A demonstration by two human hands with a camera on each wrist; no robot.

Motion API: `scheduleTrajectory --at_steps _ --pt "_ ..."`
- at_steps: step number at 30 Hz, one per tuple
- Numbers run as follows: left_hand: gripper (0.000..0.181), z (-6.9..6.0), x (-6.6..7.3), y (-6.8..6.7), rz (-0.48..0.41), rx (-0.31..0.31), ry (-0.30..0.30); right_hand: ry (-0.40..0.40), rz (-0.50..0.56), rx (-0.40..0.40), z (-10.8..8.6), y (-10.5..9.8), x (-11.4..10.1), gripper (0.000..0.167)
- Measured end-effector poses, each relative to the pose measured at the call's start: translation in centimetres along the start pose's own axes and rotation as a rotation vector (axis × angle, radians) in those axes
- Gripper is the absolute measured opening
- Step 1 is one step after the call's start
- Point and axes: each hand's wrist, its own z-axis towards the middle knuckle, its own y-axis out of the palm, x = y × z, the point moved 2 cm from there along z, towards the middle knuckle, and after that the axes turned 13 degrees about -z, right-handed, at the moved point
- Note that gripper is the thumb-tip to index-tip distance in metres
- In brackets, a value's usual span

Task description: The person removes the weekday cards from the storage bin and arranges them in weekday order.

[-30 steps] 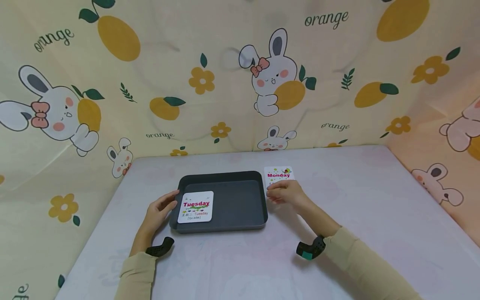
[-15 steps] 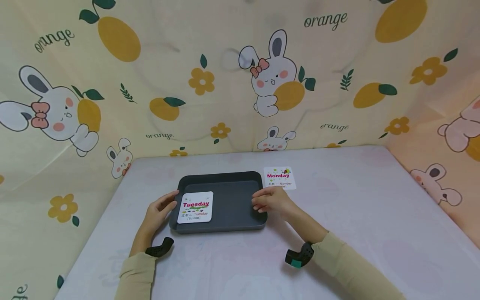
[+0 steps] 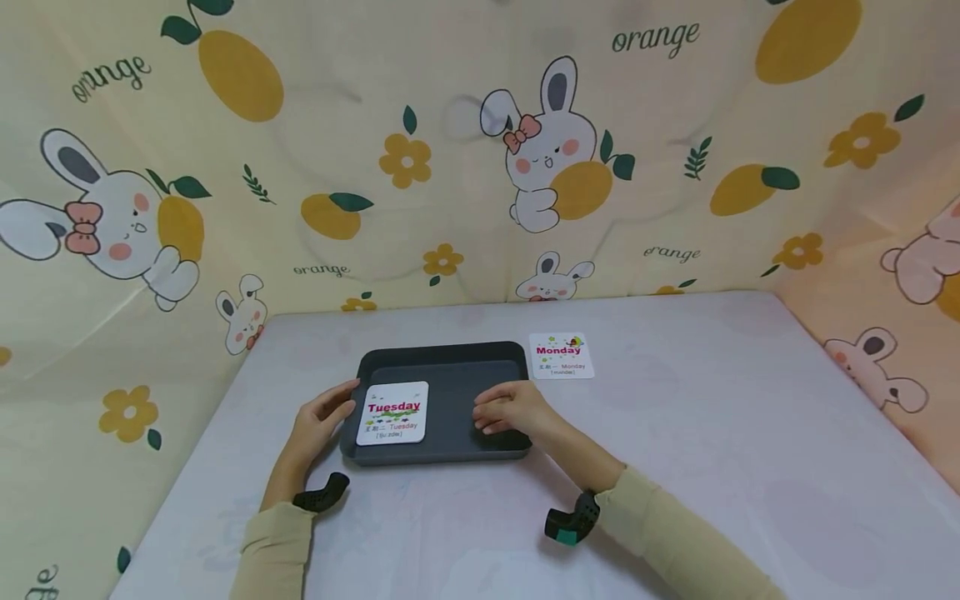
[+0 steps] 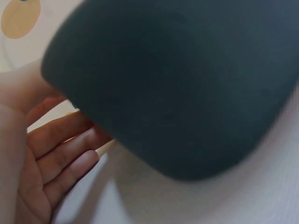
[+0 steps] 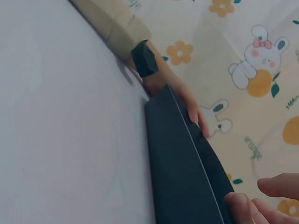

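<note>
A dark grey tray [image 3: 450, 454] lies on the table, with a white "Tuesday" card [image 3: 392, 413] flat in its left part. My left hand [image 3: 311, 429] rests at the tray's left side, fingers extended against the edge; some fingertips are hidden behind the tray [image 4: 177, 93] in the left wrist view. Over the right part of the tray hovers my right hand [image 3: 513, 412], fingers loosely bent. In the right wrist view, a gap shows between thumb and finger of the right hand [image 5: 266, 205], with nothing held. A white "Monday" card [image 3: 561, 356] lies just right of the tray.
A pale cloth covers the table [image 3: 712, 400]. Behind and beside it hangs a curtain [image 3: 450, 100] printed with rabbits and oranges. Black wrist cameras sit at both wrists, one at the left sleeve [image 3: 273, 537].
My right hand has moved left, from the Monday card to above the tray's right part, leaving that card on the table. The left hand, tray and Tuesday card stay in place.
</note>
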Motion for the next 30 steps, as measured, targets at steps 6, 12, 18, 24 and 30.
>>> scheduleTrajectory --at_steps 6,12,18,24,30 --pt "0.047 0.0 0.0 0.1 -0.010 -0.007 0.003 -0.008 0.015 0.003 0.5 1.4 -0.4 0.032" --pt "0.047 -0.1 0.1 0.1 -0.034 -0.007 0.012 -0.007 0.013 0.002 1.3 2.6 -0.5 0.031" --pt "0.048 -0.1 0.1 0.0 -0.025 -0.006 0.016 0.047 0.019 0.011 2.2 3.8 -0.4 0.028" --pt "0.047 0.0 0.0 0.0 -0.011 -0.001 0.000 0.098 0.050 0.013 2.8 4.7 -0.3 0.027" --pt "0.046 0.1 -0.1 -0.1 -0.003 0.006 0.003 0.143 0.105 -0.006 3.3 5.5 -0.2 0.028"
